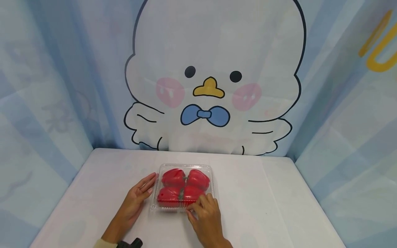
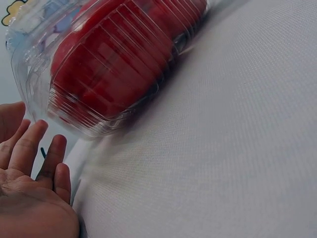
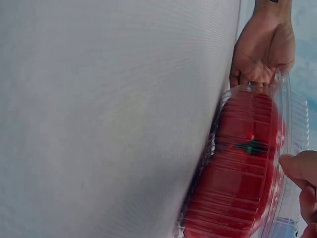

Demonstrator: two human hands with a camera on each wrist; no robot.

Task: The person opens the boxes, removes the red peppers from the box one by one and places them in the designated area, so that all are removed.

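Observation:
A clear plastic clamshell box (image 1: pixel 154 203) lies on the table, holding several red bell peppers (image 1: pixel 198 179) with green stems. Along the box's left side, my left hand (image 1: pixel 135 198) has its fingers extended, fingertips right at the rim. The left wrist view shows that hand's palm (image 2: pixel 34 203) and loosely spread fingers beside the ribbed plastic wall. At the front right corner, my right hand (image 1: pixel 206 217) bends its fingers and pinches the rim of the lid. In the right wrist view, its thumb (image 3: pixel 299 166) lies against the lid's edge.
A white cloth covers the table (image 1: pixel 263 203). Behind it hangs a curtain (image 1: pixel 217 41) printed with a cartoon bird, and pale blue curtains (image 1: pixel 40 103) flank both sides. A black device (image 1: pixel 131 243) is strapped at the left wrist, by a light sleeve.

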